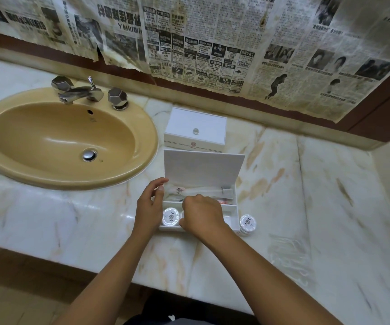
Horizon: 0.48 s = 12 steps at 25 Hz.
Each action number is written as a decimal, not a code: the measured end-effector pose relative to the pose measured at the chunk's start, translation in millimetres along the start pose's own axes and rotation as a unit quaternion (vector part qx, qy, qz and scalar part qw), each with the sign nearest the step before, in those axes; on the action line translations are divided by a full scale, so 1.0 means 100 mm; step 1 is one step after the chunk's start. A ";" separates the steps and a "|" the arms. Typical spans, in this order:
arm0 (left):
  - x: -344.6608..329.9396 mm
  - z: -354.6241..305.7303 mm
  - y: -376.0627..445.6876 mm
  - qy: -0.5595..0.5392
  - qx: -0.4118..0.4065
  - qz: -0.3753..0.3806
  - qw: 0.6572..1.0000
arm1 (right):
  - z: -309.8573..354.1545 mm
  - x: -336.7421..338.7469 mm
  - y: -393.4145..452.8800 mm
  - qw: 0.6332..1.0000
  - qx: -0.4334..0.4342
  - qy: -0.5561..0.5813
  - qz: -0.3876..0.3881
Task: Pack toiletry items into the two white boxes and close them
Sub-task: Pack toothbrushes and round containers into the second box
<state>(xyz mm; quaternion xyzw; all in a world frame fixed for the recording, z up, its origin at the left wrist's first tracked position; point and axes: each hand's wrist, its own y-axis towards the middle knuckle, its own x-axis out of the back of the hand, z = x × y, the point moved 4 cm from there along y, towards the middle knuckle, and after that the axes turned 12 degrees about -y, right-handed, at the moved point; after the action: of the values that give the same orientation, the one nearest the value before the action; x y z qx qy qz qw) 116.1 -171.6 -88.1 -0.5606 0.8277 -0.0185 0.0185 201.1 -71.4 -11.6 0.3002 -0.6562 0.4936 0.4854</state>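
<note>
A: Where are your hands?
B: Your left hand pinches the raised lid's corner on the open white box. Your right hand is curled inside it; what it holds, I can't tell.
A: The other box?
B: The closed white box sits just behind.

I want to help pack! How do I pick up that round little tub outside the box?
Pinch the tub across its round sides, reaching down from above. It stands upright on the counter, close against the open box on its left, so its near, far and right sides are easiest to reach.
</note>
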 end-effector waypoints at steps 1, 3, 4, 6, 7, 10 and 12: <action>0.00 0.00 0.00 0.000 0.001 0.000 1.000 | 0.03 0.00 0.04 1.000 0.003 -0.013 0.007; 0.00 -0.01 0.00 0.000 0.001 0.001 1.000 | 0.07 0.01 0.10 0.999 0.010 -0.034 0.024; 0.00 -0.01 0.00 0.000 0.000 0.001 1.000 | 0.08 0.01 0.13 0.998 0.012 -0.042 0.034; 0.00 -0.01 0.00 0.002 -0.001 0.004 1.000 | 0.08 -0.01 0.16 0.997 0.014 -0.053 0.049; 0.00 -0.02 0.00 0.002 -0.001 0.004 1.000 | 0.09 -0.03 0.17 0.997 0.016 -0.058 0.052; 0.00 -0.03 -0.01 0.000 -0.001 0.004 1.000 | 0.15 -0.05 0.19 0.994 0.031 -0.083 0.058; 0.00 -0.03 -0.01 -0.001 -0.003 0.005 1.000 | 0.17 -0.05 0.21 0.994 0.035 -0.090 0.059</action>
<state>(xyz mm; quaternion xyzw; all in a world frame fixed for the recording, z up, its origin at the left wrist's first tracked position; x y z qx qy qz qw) 117.0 -171.7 -84.9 -0.5569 0.8302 -0.0158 0.0179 179.2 -80.7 -24.5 0.3207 -0.6960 0.5150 0.3841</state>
